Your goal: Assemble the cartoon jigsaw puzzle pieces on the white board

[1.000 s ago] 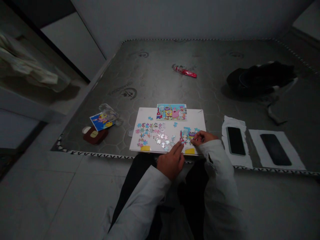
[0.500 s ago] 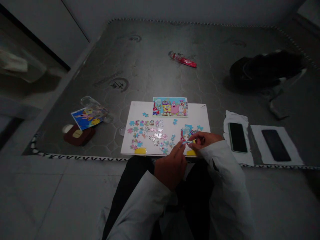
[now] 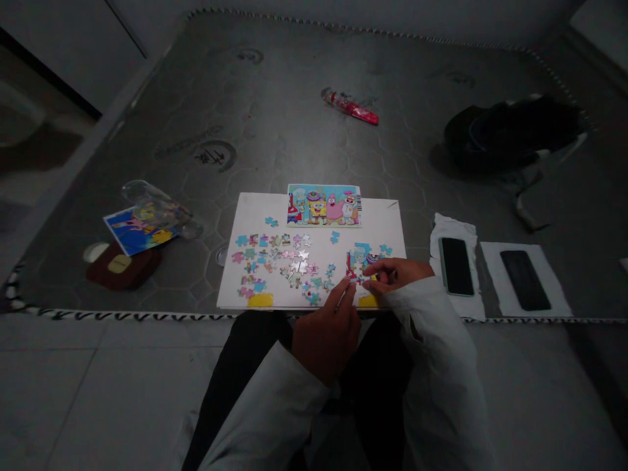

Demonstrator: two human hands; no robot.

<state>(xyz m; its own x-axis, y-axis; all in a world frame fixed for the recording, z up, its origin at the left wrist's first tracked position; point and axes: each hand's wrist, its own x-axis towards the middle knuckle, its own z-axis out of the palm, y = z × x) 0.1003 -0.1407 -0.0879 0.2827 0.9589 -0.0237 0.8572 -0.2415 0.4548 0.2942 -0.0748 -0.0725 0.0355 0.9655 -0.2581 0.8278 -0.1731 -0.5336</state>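
Observation:
A white board [image 3: 321,252] carries loose jigsaw pieces [image 3: 275,252] on its left half and a partly joined jigsaw puzzle [image 3: 360,255] at its right front. My left hand [image 3: 326,330] reaches in from the front with fingers stretched, their tips touching the puzzle's lower left edge. From the right, my right hand [image 3: 400,273] pinches a small jigsaw piece at the puzzle's middle, thumb and forefinger around it. The piece itself is mostly hidden by the fingers. A cartoon picture card [image 3: 324,206] lies at the board's back edge.
Right of the board, two phones [image 3: 456,266] [image 3: 526,280] rest on white paper. A brown case [image 3: 125,268], a blue picture card [image 3: 135,232] and clear plastic packaging [image 3: 159,203] lie left. Farther back are a red packet [image 3: 350,106] and a dark bag-like object [image 3: 520,134].
The view has shifted a little, so most things appear farther left. Both hands stay at the joined puzzle, with only slight finger movement.

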